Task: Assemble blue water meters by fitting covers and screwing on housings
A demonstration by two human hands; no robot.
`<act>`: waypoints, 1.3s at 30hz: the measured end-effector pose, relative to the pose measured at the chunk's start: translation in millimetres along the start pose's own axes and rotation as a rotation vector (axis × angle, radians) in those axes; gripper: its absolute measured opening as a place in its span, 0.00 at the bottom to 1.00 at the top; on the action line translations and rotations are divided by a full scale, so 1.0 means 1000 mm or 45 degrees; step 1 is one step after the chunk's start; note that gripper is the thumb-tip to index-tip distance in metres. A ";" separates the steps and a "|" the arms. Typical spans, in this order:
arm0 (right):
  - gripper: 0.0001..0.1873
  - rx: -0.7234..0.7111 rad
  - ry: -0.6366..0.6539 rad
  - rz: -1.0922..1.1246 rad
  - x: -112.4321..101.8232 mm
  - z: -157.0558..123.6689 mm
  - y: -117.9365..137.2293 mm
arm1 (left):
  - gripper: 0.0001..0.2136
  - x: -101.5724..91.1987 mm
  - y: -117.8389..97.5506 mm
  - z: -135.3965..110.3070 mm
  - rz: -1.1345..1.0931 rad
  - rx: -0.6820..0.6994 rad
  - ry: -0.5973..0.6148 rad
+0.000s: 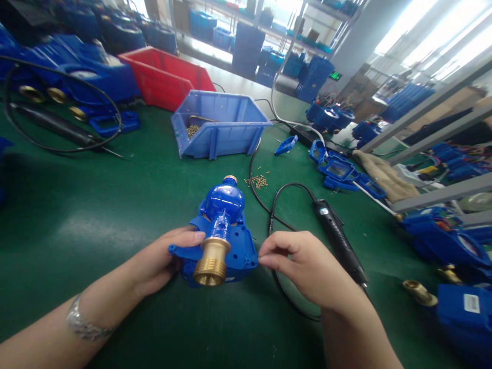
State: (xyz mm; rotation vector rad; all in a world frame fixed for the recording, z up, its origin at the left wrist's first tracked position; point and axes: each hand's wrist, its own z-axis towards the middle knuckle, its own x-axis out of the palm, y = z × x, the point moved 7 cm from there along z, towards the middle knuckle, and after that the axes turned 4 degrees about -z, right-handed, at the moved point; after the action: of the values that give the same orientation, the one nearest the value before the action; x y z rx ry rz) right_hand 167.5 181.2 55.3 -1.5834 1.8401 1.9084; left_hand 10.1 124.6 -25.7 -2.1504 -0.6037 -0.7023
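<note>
A blue water meter body [223,225] with a brass threaded end lies on the green mat, brass end toward me. My left hand [163,261] grips its left side, fingers curled over the blue housing. My right hand [303,266] hovers just right of the meter with thumb and fingers pinched together; what they pinch is too small to make out. A black electric screwdriver [338,238] lies on the mat behind my right hand, its cable looping beneath my wrist.
A blue bin [219,125] holding small brass screws stands behind the meter, a red bin [165,77] further back left. Loose screws [259,181] lie scattered nearby. Blue meter parts [342,171] and more meters [446,241] crowd the right; another screwdriver [54,125] lies at left.
</note>
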 end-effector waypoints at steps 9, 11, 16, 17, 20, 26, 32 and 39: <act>0.06 0.007 0.132 -0.013 0.015 0.009 -0.002 | 0.14 -0.001 0.000 0.002 0.011 0.000 0.000; 0.12 0.081 0.178 0.147 0.014 0.012 -0.010 | 0.16 -0.001 0.000 0.002 0.011 0.001 0.018; 0.09 0.223 -0.261 -0.060 -0.029 0.057 -0.054 | 0.11 -0.002 0.002 0.001 -0.010 0.009 0.000; 0.05 0.261 -0.359 -0.147 -0.038 0.070 -0.065 | 0.11 -0.002 0.002 0.001 -0.009 0.009 -0.010; 0.02 0.337 -0.459 -0.355 -0.050 0.109 -0.091 | 0.14 -0.001 0.003 0.001 0.000 0.017 -0.018; 0.10 0.391 -0.349 -0.541 -0.041 0.148 -0.110 | 0.16 0.000 0.003 0.003 -0.009 0.043 -0.005; 0.11 0.373 -0.351 -0.482 -0.038 0.149 -0.112 | 0.15 -0.003 0.004 0.003 -0.018 0.056 -0.010; 0.07 0.199 -0.605 -0.079 -0.048 0.079 -0.056 | 0.13 -0.009 0.009 0.003 -0.010 0.070 -0.138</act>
State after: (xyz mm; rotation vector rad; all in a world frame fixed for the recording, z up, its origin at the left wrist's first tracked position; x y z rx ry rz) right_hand 178.3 285.5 29.0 -1.0142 1.6624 1.8538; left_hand 9.8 119.8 -38.3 -2.1466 -0.6818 -0.5695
